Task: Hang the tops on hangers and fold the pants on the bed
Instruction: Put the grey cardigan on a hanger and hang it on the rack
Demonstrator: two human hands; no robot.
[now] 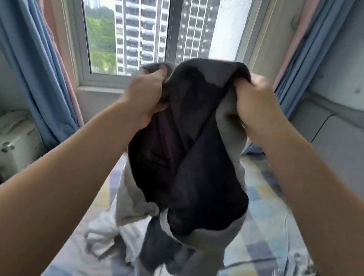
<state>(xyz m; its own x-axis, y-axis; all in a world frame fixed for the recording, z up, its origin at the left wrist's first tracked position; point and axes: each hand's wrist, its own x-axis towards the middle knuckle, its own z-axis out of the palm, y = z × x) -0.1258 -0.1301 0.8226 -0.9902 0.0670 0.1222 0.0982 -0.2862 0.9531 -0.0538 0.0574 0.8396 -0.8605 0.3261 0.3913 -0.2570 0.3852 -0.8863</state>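
1. Two hands are raised in front of the window, both gripping one dark garment.
2. Left hand: fingers curled tight round a bunched edge of the cloth, thumb side facing the camera.
3. Right hand: fingers curled into the opposite edge, pinching a fold; fingertips are buried in the fabric.
4. Garment spans the gap between the two hands and hangs down from them. Outer face is dark grey to black, with a lighter grey layer showing just below the right hand and along the lower hem. Motion blur; cannot tell whether it is a top or pants.
5. Lower end of the garment hangs well below both hands, over the bed; cannot tell whether it touches the bed.
6. Bed has a checked sheet in blue, yellow and grey, below and beyond both forearms.
7. Crumpled pale cloth lies on the bed below the left hand.
8. Pale bundle lies on the bed below the right forearm.
9. Blue curtain hangs to the left of the left hand; white box sits below it.
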